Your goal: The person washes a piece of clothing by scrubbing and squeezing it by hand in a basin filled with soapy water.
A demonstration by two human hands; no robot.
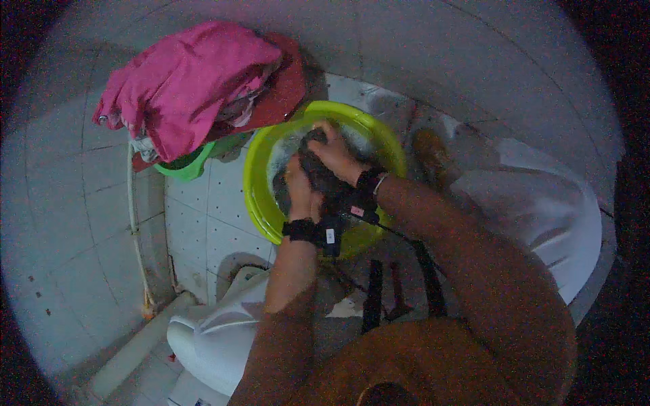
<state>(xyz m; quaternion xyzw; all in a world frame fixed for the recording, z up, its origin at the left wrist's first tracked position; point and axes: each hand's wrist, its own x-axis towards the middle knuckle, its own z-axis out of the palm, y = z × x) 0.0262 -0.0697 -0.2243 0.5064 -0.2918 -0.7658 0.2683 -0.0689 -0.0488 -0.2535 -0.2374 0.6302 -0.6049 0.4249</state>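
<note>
A yellow-green basin [256,183] stands on the tiled floor in front of me, with foamy water [362,139] inside. Both of my hands are down in it, closed on a bunched dark cloth [319,170]. My left hand [299,186] grips the near left side of the cloth. Slightly farther off and to the right, my right hand [335,154] has its fingers wrapped over the upper part. Dark bands with small devices sit on both wrists. The lower part of the cloth is hard to make out in the dim light.
At the far left, a pink garment [189,74] lies heaped with other cloth on a red basin or stool [292,81]. Beneath it shows a bright green basin [186,169]. A thin pipe [134,216] runs down the left tiled wall. My white-clad knees flank the yellow-green basin.
</note>
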